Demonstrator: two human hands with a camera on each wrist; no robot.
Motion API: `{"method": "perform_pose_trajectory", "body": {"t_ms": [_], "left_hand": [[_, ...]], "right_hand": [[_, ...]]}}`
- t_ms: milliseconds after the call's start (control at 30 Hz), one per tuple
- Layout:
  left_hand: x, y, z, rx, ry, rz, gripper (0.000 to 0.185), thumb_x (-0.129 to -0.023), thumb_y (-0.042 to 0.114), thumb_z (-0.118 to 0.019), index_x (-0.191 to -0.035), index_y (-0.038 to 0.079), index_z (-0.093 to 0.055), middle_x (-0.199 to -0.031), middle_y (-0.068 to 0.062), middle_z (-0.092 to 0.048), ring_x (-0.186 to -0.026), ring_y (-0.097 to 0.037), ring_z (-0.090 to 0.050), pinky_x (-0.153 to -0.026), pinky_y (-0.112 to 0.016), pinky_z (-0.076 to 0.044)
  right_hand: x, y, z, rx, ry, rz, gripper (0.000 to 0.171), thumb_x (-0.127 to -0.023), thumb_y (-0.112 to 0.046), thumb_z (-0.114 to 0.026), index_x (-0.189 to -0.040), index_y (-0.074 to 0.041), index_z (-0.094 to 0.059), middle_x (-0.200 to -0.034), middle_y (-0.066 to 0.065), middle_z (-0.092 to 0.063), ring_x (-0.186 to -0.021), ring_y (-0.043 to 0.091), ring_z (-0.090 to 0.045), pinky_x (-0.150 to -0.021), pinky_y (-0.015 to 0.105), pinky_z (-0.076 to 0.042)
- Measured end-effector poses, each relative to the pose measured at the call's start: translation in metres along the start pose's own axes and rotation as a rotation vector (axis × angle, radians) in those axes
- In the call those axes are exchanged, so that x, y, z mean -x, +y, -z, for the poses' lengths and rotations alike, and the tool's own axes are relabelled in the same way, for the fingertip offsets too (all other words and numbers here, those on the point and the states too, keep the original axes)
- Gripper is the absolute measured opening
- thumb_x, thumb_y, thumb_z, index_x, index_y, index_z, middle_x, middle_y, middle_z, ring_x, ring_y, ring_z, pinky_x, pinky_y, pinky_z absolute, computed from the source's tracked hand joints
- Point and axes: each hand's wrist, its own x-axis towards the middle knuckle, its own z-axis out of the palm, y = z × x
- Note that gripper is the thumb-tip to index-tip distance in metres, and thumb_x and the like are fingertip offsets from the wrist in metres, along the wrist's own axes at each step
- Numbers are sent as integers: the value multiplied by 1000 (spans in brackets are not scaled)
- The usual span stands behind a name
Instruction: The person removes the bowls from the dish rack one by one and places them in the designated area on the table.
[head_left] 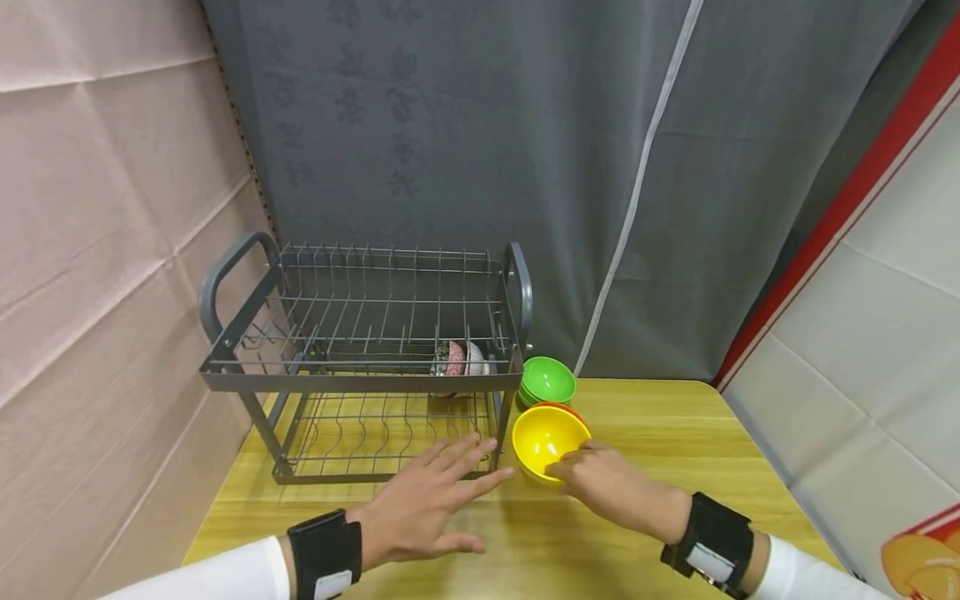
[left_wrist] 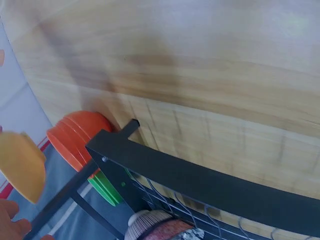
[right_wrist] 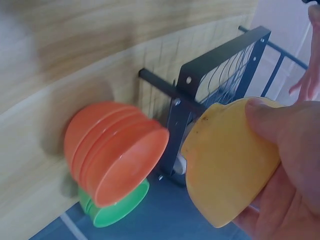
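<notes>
My right hand (head_left: 611, 492) pinches the rim of a yellow bowl (head_left: 542, 437), thumb on its outer side in the right wrist view. The yellow bowl is raised off the table, apart from a stack of orange bowls (right_wrist: 112, 150). Behind that stack stand nested green bowls (head_left: 549, 381). My left hand (head_left: 427, 508) reaches over the table with fingers spread, holding nothing, in front of a dark two-tier dish rack (head_left: 360, 383). Several patterned bowls (head_left: 459, 358) sit at the rack's right end, on its lower tier; the left wrist view shows their striped and pink sides (left_wrist: 160, 227).
The rack stands on the wooden table (head_left: 645, 433), left of the bowl stacks. A grey curtain (head_left: 480, 125) hangs behind the table. Pale cloth (head_left: 97, 250) covers the left side, and a white sheet with a red border (head_left: 862, 292) the right.
</notes>
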Motion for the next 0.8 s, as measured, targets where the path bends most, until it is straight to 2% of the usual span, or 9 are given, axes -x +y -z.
{"method": "perform_pose_trajectory", "body": {"t_ms": [167,300,467,633,800], "left_hand": [[-6,7,-3,-8,-21,-36,82,-96,77,-31,-163,35,-13,-171,-6,-17,-156,-30,-27,-117,-54,-41],[-9,12,-3,-8,-36,-48,81,-96,76,-32,-163,35,-14,-171,-7,-17,-156,-29,-27,-118,-52,-40],[-12,16,0,-27,-48,-57,80,-96,76,-31,-163,35,-15,-171,-7,-16,-155,-27,-28,-118,-50,-41],[-13,16,0,-43,-50,-58,80,-96,76,-31,-163,35,-16,-171,-8,-17,-155,-28,-29,-118,-50,-42],[-14,16,0,-51,-47,-61,80,-96,76,-31,-163,34,-18,-170,-8,-18,-154,-28,-31,-117,-50,-42]], "right_hand": [[4,12,1,12,-10,-50,25,-79,-21,-85,-102,-16,-76,-87,-3,-77,-80,10,-69,-78,38,-58],[7,22,0,-24,-12,-92,24,-80,-17,-84,-102,-15,-74,-88,-2,-77,-80,12,-70,-79,42,-58],[9,36,-1,-37,47,-146,16,-83,-17,-81,-96,-16,-73,-83,-5,-75,-77,10,-68,-77,41,-57],[12,50,-1,-5,106,-223,18,-80,-18,-84,-93,-14,-73,-81,-4,-73,-74,14,-66,-74,42,-58],[17,63,-5,-10,136,-292,18,-79,-16,-85,-87,-14,-68,-74,-5,-65,-71,15,-60,-71,41,-57]]}}
